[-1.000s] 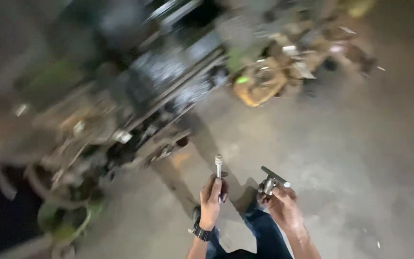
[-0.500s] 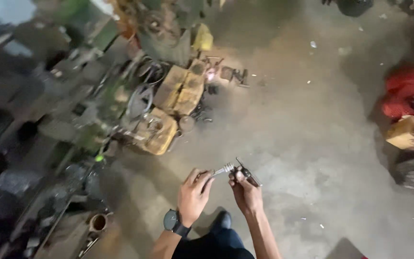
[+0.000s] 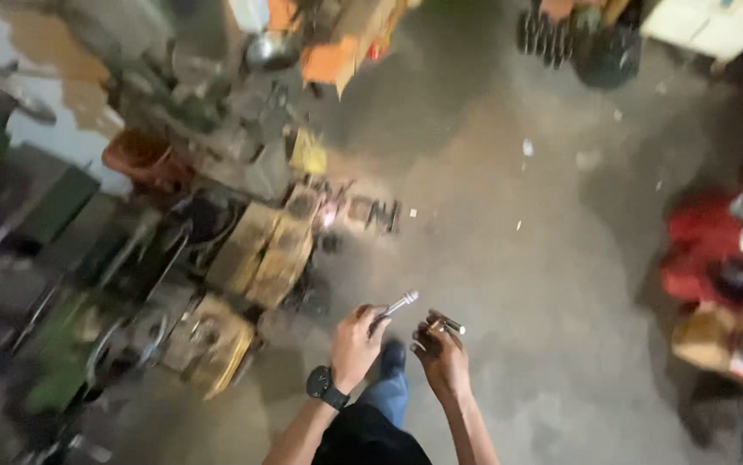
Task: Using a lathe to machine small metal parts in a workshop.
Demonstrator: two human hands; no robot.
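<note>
The view swings again: the person is turning as they walk, and the heap of machine parts that sat off to the upper left a moment ago now runs down the whole left side of the concrete floor (image 3: 509, 258). Both hands have come closer together than they were a second ago, when they were held apart.

The left hand (image 3: 356, 344), with a black wristwatch (image 3: 326, 386) on it, is closed around a bright steel rod-like tool (image 3: 399, 304) whose end sticks up and to the right, out of the fist. The right hand (image 3: 442, 357) is wrapped around a second small metal piece (image 3: 445, 324), its shiny tip poking out towards the upper right. The two pieces sit just beside each other but apart; what exactly the right one is, I cannot tell through the blur. So both parts are carried in the air over the floor, above the person's blue-trousered leg (image 3: 386, 394) and shoe.

For room: the middle of the floor ahead is the open lane, grey and bare but for a few pale scraps. Along the left edge lie yellowish blocks (image 3: 268, 254) and dark metal scrap, near the left hand's side. At the right edge sits a red machine casing (image 3: 703, 250), well apart from the hands. At the far top edge are an orange object (image 3: 337, 52) and a dark round thing (image 3: 599, 47).
</note>
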